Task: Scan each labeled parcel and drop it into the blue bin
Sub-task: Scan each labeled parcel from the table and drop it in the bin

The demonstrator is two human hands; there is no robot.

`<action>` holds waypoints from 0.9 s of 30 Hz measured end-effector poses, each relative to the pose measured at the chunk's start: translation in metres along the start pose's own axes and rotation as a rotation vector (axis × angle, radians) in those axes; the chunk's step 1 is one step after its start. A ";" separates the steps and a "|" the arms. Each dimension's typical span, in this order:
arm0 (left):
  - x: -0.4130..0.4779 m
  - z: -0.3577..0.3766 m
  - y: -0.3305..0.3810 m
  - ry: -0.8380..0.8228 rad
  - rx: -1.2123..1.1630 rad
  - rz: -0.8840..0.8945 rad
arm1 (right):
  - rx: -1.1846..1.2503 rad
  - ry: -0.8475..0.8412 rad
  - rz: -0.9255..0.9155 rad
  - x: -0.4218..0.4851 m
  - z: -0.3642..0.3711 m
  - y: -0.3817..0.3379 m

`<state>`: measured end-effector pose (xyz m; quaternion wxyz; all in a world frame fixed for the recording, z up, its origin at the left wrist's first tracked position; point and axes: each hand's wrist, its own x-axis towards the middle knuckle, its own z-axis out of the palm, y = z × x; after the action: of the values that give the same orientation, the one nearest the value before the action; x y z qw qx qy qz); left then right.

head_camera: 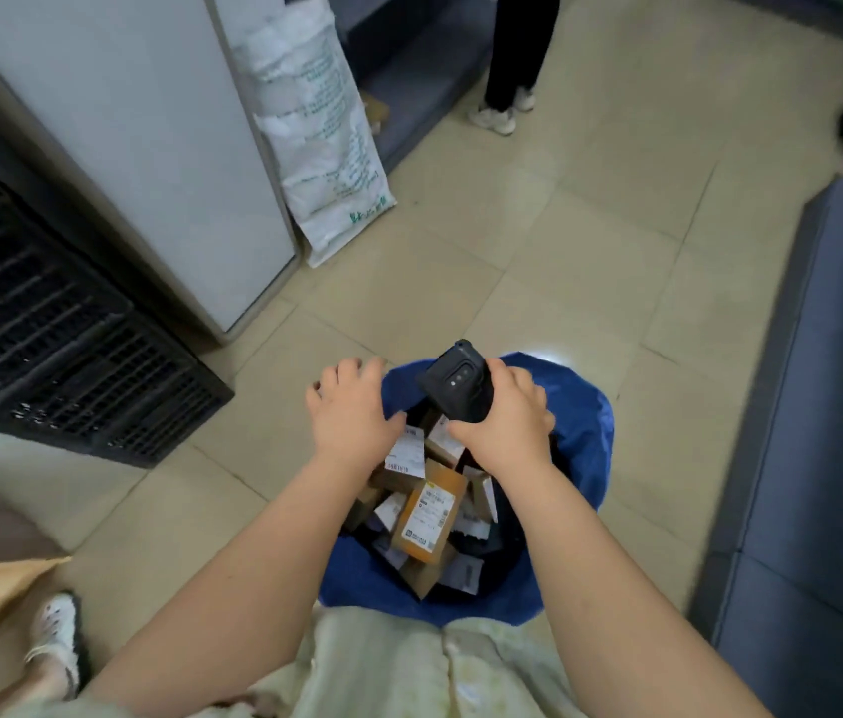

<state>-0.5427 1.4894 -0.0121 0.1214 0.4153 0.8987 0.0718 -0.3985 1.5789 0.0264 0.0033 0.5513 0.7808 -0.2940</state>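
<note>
The blue bin (582, 448) stands on the tiled floor right in front of me, holding several labeled cardboard parcels (427, 515). My right hand (504, 422) grips a black handheld scanner (455, 380) over the bin's far side, its top pointing away from me. My left hand (349, 406) hovers over the bin's left rim with its fingers spread and relaxed, holding nothing. A white-labeled parcel (406, 453) lies just below its thumb.
A black slatted crate (56, 355) sits on the floor at left beside a white cabinet (139, 147). A white woven sack (326, 132) leans against it. Another person's legs (515, 54) stand at the back. A dark grey platform (823, 406) runs along the right.
</note>
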 end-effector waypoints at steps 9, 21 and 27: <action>-0.066 -0.054 0.018 0.272 -0.120 -0.292 | -0.046 -0.012 -0.344 -0.028 -0.043 -0.013; -0.235 -0.060 0.030 0.493 -0.177 -0.781 | -0.100 -0.227 -0.857 -0.128 -0.052 0.010; -0.347 -0.052 0.018 0.551 -0.188 -1.061 | -0.167 -0.355 -1.090 -0.198 -0.027 0.002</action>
<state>-0.3268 1.2349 0.0971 -0.0605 -0.1360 0.9713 0.1854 -0.3104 1.4215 0.1129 0.0258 0.0095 0.9600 -0.2787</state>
